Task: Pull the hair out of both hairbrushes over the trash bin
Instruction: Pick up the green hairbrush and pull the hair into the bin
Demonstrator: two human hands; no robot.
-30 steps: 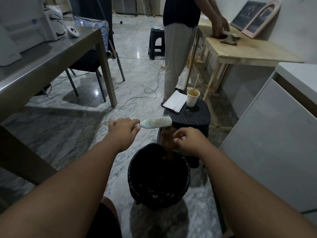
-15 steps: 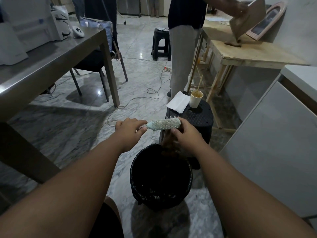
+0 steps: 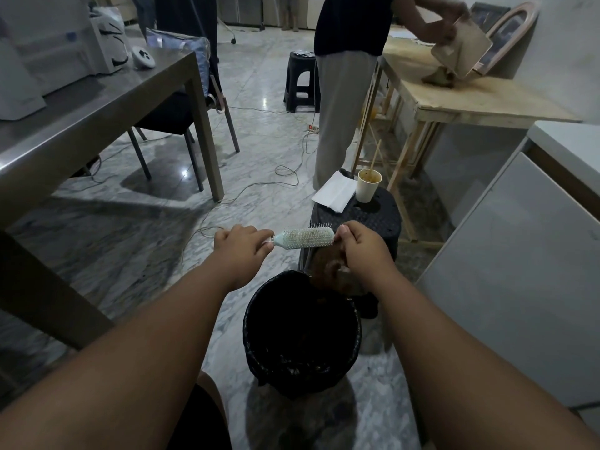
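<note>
A pale green hairbrush (image 3: 305, 238) is held level above the far rim of a black trash bin (image 3: 302, 358) lined with a dark bag. My left hand (image 3: 242, 248) grips its handle. My right hand (image 3: 360, 246) is closed at the brush's far tip, fingers pinched on a brown clump of hair (image 3: 331, 274) that hangs from the bristles down over the bin's rim. Strands still sit among the bristles. A second hairbrush is not visible.
Just behind the bin stands a black stool (image 3: 357, 219) with a paper cup (image 3: 368, 185) and a white napkin (image 3: 334, 191). A person (image 3: 344, 92) stands at a wooden table (image 3: 480, 95). A metal table (image 3: 91, 102) is left, a white cabinet (image 3: 519, 271) right, cables (image 3: 259, 186) on the floor.
My right hand rose from below the brush to its far tip, taking hold of hair there. The brush shifted slightly right. The standing person lifted a board off the wooden table.
</note>
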